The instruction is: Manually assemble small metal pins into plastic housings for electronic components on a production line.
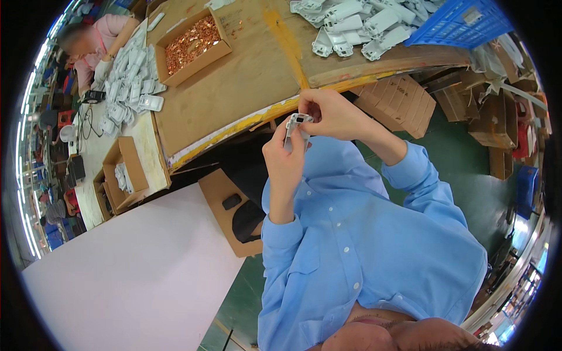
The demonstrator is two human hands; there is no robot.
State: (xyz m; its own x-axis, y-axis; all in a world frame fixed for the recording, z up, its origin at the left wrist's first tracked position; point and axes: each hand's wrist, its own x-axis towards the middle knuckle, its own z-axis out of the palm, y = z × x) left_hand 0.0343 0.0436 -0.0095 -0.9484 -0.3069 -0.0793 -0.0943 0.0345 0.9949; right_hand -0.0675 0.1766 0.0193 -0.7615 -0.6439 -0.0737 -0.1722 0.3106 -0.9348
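Note:
In front of my chest, at the bench's near edge, I hold a small white plastic casing (299, 119) with a dark opening near its upper end. My left hand (283, 153) is closed round its lower part, thumb along the front. My right hand (335, 114) is at the casing's upper right, thumb and fingers pinched together against it. What those fingertips hold, if anything, is too small to make out. Beyond them on the bench stands a cardboard box (193, 67) of small copper-coloured metal pieces.
White casings (369, 26) lie heaped beside a blue crate (459, 26) at the far right. Another pile of casings (133, 82) is at the left, by a person in pink (96, 44). Cartons (404, 105) stand under the bench; a white board (134, 269) lies at lower left.

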